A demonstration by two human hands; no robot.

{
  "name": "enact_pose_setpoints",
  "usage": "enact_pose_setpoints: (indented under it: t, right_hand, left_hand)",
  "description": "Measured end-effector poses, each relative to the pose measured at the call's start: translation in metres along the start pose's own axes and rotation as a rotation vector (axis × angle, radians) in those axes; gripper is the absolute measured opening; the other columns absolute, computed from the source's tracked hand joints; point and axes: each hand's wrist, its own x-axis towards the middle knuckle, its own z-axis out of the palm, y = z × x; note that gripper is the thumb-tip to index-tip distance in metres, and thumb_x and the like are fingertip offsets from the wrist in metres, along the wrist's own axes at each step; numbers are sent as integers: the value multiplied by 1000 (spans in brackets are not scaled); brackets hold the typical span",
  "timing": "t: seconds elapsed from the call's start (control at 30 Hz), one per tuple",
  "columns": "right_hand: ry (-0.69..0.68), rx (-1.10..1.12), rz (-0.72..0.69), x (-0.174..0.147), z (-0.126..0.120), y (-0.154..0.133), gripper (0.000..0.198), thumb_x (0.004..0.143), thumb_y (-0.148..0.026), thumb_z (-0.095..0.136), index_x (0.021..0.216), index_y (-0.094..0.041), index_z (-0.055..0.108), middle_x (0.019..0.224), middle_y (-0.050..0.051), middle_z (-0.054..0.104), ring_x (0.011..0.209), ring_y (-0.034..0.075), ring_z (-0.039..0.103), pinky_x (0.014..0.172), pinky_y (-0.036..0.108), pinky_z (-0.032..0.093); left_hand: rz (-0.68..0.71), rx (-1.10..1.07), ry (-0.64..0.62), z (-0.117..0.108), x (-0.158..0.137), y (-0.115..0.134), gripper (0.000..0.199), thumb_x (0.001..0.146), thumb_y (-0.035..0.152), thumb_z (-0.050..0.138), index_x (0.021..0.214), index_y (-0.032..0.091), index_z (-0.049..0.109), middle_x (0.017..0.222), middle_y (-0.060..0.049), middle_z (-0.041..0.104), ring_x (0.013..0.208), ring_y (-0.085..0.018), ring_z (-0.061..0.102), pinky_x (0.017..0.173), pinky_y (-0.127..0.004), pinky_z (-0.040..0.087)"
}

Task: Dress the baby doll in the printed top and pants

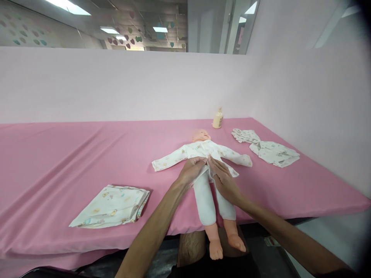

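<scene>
A baby doll (205,204) lies on its back on the pink sheet, with its head away from me and its feet past the front edge. It wears a white printed baby shirt (174,157), sleeves stretched out to both sides. Over the doll's belly, my left hand (191,170) pinches the front of the shirt. My right hand (222,178) meets it from the other side, fingers closed on the same cloth. The fingertips of both hands nearly touch; what exactly lies between them is too small to make out. The doll's white legs show below the shirt hem.
A folded printed cloth (113,206) lies at the left front of the pink-covered table (72,162). At the back stands a pump bottle (218,119). More printed baby clothes (274,152) lie on the right. Pale walls (116,85) border the back and right.
</scene>
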Motion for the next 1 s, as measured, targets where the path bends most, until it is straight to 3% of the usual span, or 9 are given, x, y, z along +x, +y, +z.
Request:
enact_pose_setpoints:
  t: [0.3, 0.47, 0.77, 1.0]
  right_hand:
    - [-14, -28, 25, -3, 3, 1, 62, 96, -10, 29, 157, -25, 28, 159, 4, 34, 149, 21, 26, 120, 49, 32]
    - [-35, -20, 26, -4, 5, 3, 65, 95, -9, 31, 158, -26, 24, 161, 4, 29, 151, 22, 22, 121, 51, 30]
    - [-28, 61, 101, -4, 3, -2, 80, 87, -2, 33, 159, -31, 13, 160, 1, 32, 150, 20, 24, 121, 49, 31]
    - [-5, 9, 91, -4, 3, -4, 73, 89, -6, 34, 157, -30, 25, 159, 3, 33, 148, 21, 28, 121, 50, 29]
  left_hand:
    - [127, 182, 92, 7, 5, -13, 24, 87, 34, 55, 75, 14, 62, 68, 2, 55, 62, -9, 46, 62, -21, 37]
    - [188, 218, 137, 13, 8, -24, 22, 90, 34, 49, 82, 16, 59, 77, 0, 61, 71, -12, 52, 67, -24, 41]
    - [257, 474, 225, 21, 5, -22, 26, 96, 29, 38, 78, 19, 53, 76, -2, 59, 71, -15, 53, 64, -27, 38]
    - [213, 545, 272, 24, 3, -21, 21, 96, 30, 37, 82, 21, 50, 82, -4, 61, 78, -18, 55, 70, -30, 41]
